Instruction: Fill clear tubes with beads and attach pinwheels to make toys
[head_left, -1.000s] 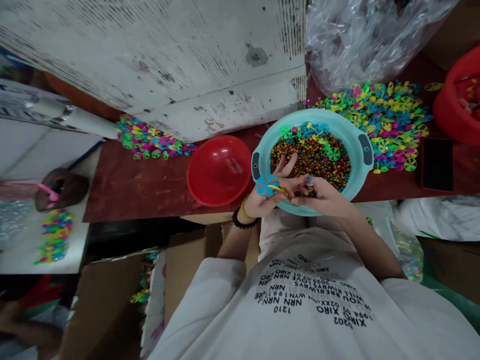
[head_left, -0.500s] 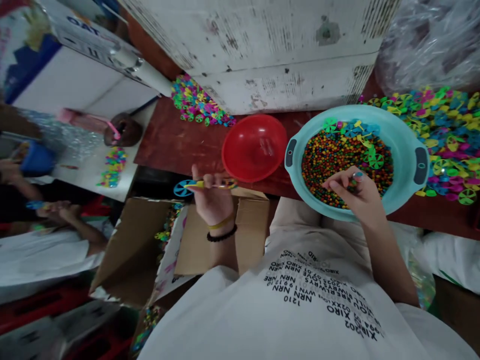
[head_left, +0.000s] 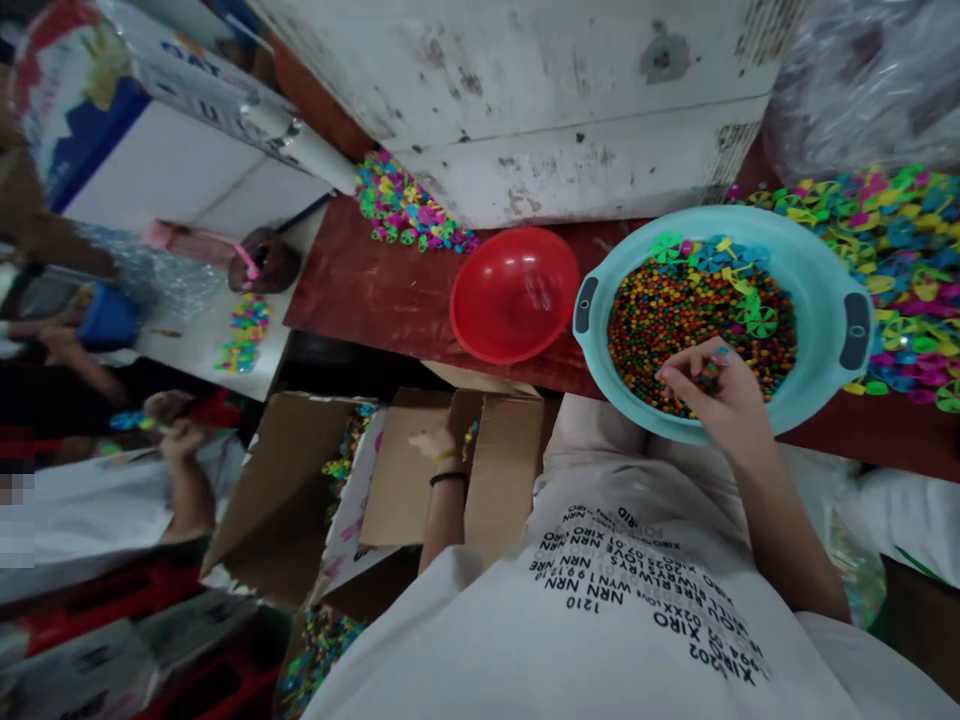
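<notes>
Pinching small round beads (head_left: 701,330) with fingertips (head_left: 718,352) pressed together, right hand (head_left: 716,390) over teal basin (head_left: 821,250); beads look light, hard, slippery, best taken by fingertip. Left hand (head_left: 436,442) well left of basin, above cardboard box (head_left: 504,470); its fingers too small to tell.

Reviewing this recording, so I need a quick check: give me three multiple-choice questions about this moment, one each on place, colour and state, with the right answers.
1. Where is the left hand?
A) Over a brown cardboard box
B) Resting on the reddish-brown tabletop
C) Tucked under the shirt

2. What colour is the round plastic bowl beside the pale teal plastic basin?
A) Blue
B) Red
C) White

3. What state is the box in?
A) Taped shut
B) Flattened
C) Flaps open

1: A, the hand shows above the box.
2: B, the bowl looks plainly red.
3: C, the flaps stand apart.
</notes>
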